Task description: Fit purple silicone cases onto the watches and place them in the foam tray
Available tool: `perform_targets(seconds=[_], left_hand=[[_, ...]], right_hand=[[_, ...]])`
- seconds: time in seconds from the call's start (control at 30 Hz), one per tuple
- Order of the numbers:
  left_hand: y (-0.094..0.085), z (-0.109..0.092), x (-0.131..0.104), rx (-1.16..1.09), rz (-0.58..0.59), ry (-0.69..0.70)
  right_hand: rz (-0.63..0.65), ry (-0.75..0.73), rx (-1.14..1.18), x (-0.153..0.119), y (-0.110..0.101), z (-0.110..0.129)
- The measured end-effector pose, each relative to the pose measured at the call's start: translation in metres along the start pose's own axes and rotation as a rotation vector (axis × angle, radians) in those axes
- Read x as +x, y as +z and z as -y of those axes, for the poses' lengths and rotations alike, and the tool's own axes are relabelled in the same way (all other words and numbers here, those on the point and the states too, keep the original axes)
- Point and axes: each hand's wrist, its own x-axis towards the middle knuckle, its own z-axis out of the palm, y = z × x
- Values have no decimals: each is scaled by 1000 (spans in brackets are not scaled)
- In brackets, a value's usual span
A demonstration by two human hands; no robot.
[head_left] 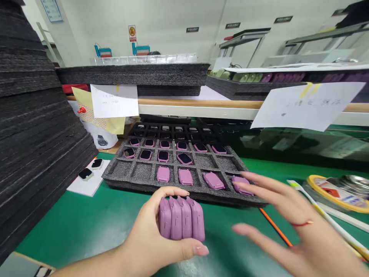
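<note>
My left hand (152,231) is wrapped round a row of several purple watch cases (181,219), held upright side by side above the green mat. My right hand (296,215), slightly blurred, is open with thumb and fingers apart. Its fingertips reach over the front right compartment of the black foam tray (198,189), in front of a purple watch case (241,184); whether they touch it I cannot tell. More plain purple cases (163,174) lie in the tray's front row. Behind them sit purple-framed watches with dark screens (163,156).
Stacked black foam sheets (34,134) rise at left, beside two pale watches (85,174) on a white pad (93,184). A shelf edge (201,109) with hanging paper notes (305,104) crosses above the tray. An orange stick (275,227) and yellow tape roll (314,182) lie right.
</note>
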Motion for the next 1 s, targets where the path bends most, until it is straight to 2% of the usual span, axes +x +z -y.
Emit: perform_targets(seconds=[0.1,0.2,0.33,0.43,0.67,0.83,1.0], left_hand=[[-2,-9,1,62,-14,49],[-2,-14,3,80,-10,126],[0,-15,5,-10,5,111],[-2,-10,9,-114,32,78],[-5,-4,18,-94,144,46],[-1,-3,19,-106,132,29],[-1,-3,21,-90,135,39]], right_hand=[[159,-107,274,29,15,48],[223,-148,505,45,38,65],[162,-172,815,57,67,67],[139,-157,904,57,76,68],[170,-141,938,50,77,58],[158,-54,995,48,80,55],[151,-54,960,46,80,56]])
